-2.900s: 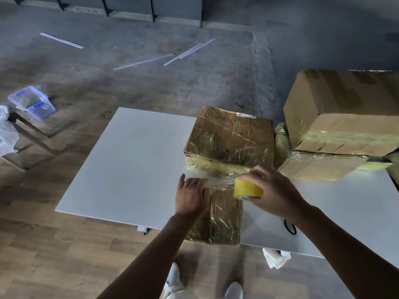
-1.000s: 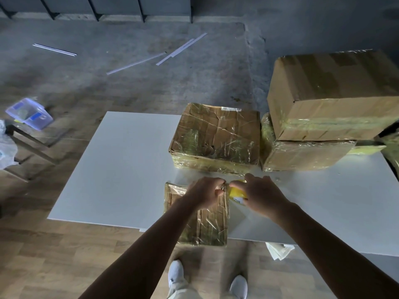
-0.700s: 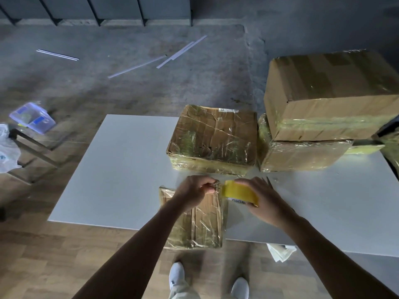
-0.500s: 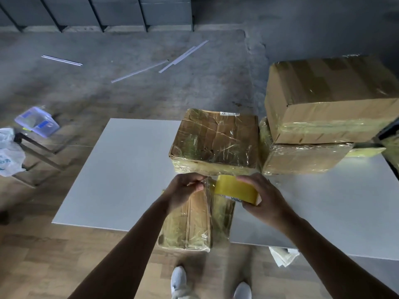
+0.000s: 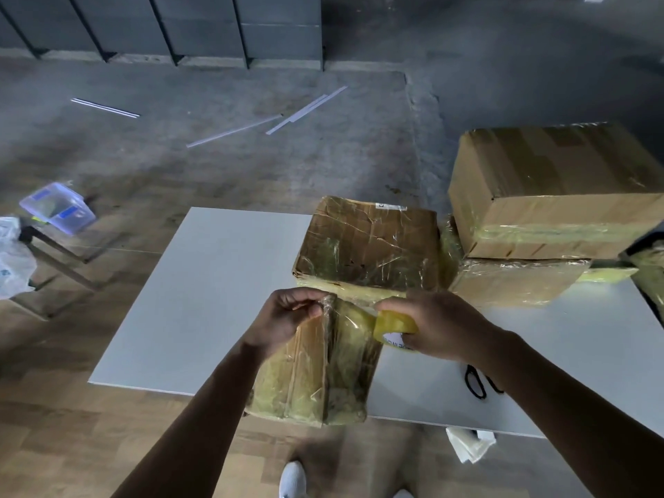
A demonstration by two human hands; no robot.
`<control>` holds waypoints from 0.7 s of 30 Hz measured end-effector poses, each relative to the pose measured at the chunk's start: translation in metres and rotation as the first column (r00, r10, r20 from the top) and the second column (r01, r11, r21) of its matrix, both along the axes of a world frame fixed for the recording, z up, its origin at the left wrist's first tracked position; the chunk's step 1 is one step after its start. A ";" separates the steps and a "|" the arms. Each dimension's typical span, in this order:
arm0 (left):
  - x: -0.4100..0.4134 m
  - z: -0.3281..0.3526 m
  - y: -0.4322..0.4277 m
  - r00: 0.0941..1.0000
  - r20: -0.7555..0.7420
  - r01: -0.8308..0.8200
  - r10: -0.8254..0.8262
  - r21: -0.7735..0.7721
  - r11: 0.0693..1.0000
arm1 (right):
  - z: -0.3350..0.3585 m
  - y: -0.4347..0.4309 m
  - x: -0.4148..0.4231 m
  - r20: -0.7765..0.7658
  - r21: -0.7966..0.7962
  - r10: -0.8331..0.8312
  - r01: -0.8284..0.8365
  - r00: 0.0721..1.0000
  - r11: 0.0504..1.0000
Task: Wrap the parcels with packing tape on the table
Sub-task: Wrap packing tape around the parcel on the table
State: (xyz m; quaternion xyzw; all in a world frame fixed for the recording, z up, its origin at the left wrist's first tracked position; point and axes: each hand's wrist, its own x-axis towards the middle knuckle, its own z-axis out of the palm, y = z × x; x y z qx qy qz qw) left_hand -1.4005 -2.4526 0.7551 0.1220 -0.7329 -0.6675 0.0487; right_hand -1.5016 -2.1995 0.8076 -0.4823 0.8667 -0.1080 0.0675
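A small cardboard parcel [image 5: 316, 375] covered in glossy tape is tipped up on one edge at the front of the white table [image 5: 215, 282], its lower end hanging past the edge. My left hand [image 5: 287, 318] grips the parcel's top left corner. My right hand [image 5: 431, 325] holds a yellow tape roll [image 5: 393, 323] against the parcel's upper right, with a strip of tape stretched onto it.
A taped parcel [image 5: 370, 246] lies just behind my hands. At the right, a large box [image 5: 553, 188] rests on another wrapped parcel [image 5: 513, 282]. Black scissors [image 5: 476, 382] lie by my right forearm. A stool with a plastic container [image 5: 57, 206] stands left.
The small parcel lay flat under my hands; it has been lifted and turned up on its edge, while the tape roll moved over its top to the right side.
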 end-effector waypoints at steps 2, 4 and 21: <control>-0.002 0.002 -0.004 1.000 -0.024 0.003 -0.002 0.021 1.000 | 0.004 0.000 -0.003 0.121 -0.055 -0.028 0.035 0.992 0.998; -0.003 0.000 -0.007 0.998 -0.055 0.010 -0.008 0.045 0.999 | 0.005 0.003 -0.005 0.146 -0.159 -0.038 0.062 0.988 0.985; 0.004 0.007 0.029 0.984 -0.048 0.128 -0.172 -0.488 0.863 | 0.007 -0.021 0.005 -0.092 -0.043 -0.063 0.059 0.994 0.997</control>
